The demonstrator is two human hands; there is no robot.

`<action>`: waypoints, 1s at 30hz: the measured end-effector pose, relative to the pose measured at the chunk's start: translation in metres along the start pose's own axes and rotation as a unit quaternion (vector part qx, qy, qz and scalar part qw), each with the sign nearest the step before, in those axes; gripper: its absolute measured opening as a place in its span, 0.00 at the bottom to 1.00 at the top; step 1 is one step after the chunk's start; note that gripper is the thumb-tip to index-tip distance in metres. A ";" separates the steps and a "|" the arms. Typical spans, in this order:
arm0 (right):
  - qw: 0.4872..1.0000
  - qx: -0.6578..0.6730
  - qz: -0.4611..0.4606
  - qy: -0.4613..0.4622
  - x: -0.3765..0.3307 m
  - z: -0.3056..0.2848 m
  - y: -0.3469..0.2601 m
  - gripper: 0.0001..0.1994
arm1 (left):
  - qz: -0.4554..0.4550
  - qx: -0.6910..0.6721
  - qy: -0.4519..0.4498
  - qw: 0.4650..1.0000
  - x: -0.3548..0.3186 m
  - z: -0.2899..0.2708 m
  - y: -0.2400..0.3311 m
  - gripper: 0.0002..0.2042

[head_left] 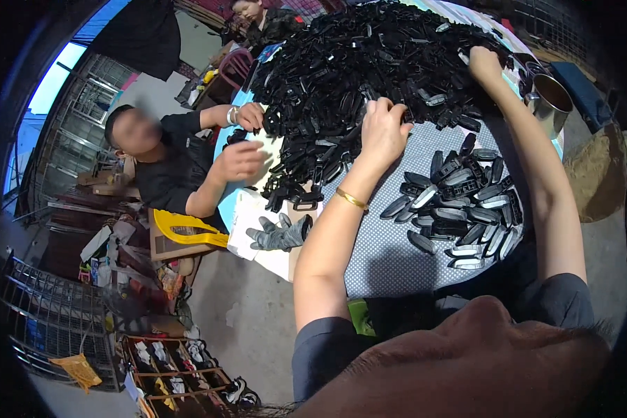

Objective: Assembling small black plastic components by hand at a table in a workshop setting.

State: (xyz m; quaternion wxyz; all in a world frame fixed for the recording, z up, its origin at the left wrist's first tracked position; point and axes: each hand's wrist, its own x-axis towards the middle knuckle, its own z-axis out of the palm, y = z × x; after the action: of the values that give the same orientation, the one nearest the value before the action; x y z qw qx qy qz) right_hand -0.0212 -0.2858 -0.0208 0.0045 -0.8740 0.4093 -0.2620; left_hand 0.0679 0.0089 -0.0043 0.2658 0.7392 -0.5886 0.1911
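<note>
My left hand reaches to the near edge of a big heap of small black plastic pieces; its fingers are curled, and what they grip is hidden. Farther right, my right hand is closed over the heap's right side, with a pale, shiny piece at its fingertips. A smaller pile of elongated black pieces with silver trim lies in front of me on the dotted grey tabletop, between my forearms.
Across the left side, a person handles pieces at the heap's edge. A grey glove lies on white card; a yellow plastic chair stands beside the table. At right is a metal pot. Another person is behind the heap.
</note>
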 end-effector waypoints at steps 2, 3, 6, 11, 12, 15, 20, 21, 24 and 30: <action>0.992 0.051 -0.099 0.059 -0.017 -0.003 -0.018 0.09 | 0.027 0.043 -0.024 0.998 -0.002 0.003 0.001 0.19; 0.981 0.072 -0.163 0.075 -0.024 0.001 -0.025 0.10 | 0.027 0.043 -0.024 0.998 -0.003 0.005 0.001 0.19; 0.919 0.262 -0.281 0.086 -0.064 -0.020 -0.065 0.12 | 0.052 0.082 -0.018 0.995 -0.004 0.008 0.000 0.17; 0.878 0.293 -0.374 0.060 -0.104 -0.042 -0.085 0.10 | 0.035 0.145 -0.017 0.989 0.000 0.016 0.008 0.15; 0.877 0.296 -0.374 0.060 -0.105 -0.040 -0.085 0.10 | 0.039 0.144 -0.011 0.989 0.002 0.019 0.008 0.13; 0.860 0.348 -0.364 0.076 -0.108 -0.041 -0.080 0.08 | 0.077 0.106 0.033 0.991 0.001 0.024 0.002 0.13; 0.806 0.554 -0.203 -0.045 -0.111 -0.055 -0.077 0.09 | -0.019 -0.144 0.093 0.985 0.007 0.015 0.016 0.12; 0.736 0.656 -0.128 -0.104 -0.112 -0.061 -0.077 0.11 | -0.111 -0.282 0.060 0.951 0.008 0.013 0.022 0.12; 0.691 0.698 -0.089 -0.167 -0.114 -0.070 -0.080 0.15 | -0.182 -0.444 0.035 0.877 0.007 0.012 0.020 0.09; 0.667 0.689 -0.020 -0.281 -0.109 -0.055 -0.070 0.16 | -0.263 -0.655 -0.004 0.708 0.005 0.017 0.027 0.07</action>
State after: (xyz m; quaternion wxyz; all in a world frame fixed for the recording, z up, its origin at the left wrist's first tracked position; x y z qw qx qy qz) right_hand -0.0543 -0.1498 -0.0070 0.7152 -0.6620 0.0739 -0.2115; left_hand 0.0424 -0.0102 -0.0102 0.7205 0.5049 -0.3486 -0.3233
